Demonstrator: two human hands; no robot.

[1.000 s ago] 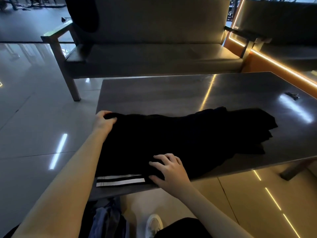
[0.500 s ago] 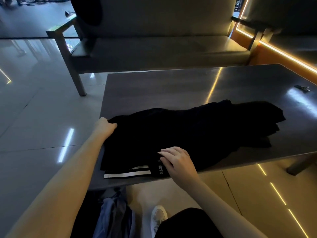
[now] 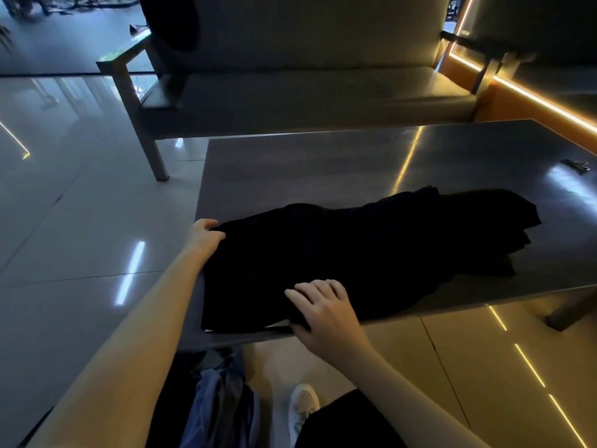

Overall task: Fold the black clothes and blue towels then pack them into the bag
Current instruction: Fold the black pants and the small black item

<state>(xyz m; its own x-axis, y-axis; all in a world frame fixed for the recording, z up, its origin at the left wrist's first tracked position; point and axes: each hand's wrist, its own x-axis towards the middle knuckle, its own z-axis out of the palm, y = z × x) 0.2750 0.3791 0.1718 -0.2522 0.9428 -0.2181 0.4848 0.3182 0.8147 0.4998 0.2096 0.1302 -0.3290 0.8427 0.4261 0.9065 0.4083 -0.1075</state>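
A black garment [image 3: 371, 250] lies spread across the near half of the dark table [image 3: 355, 163], its right part bunched in loose folds. My left hand [image 3: 205, 236] grips the garment's far left corner at the table's left edge. My right hand [image 3: 323, 310] lies on the near edge of the cloth, fingers curled over the fabric with the thumb under its hem at the table's front edge. Blue cloth [image 3: 223, 402] shows below the table by my legs. No bag is visible.
A grey sofa [image 3: 307, 92] with metal legs stands behind the table. A small dark object [image 3: 576, 164] sits at the table's far right. Lit orange strips run along the right wall and floor. Glossy tiled floor lies to the left. My white shoe [image 3: 302, 405] is under the table.
My right hand has drawn the near fabric over the white-striped hem, which is now covered. My left hand has kept its grip on the far left corner.
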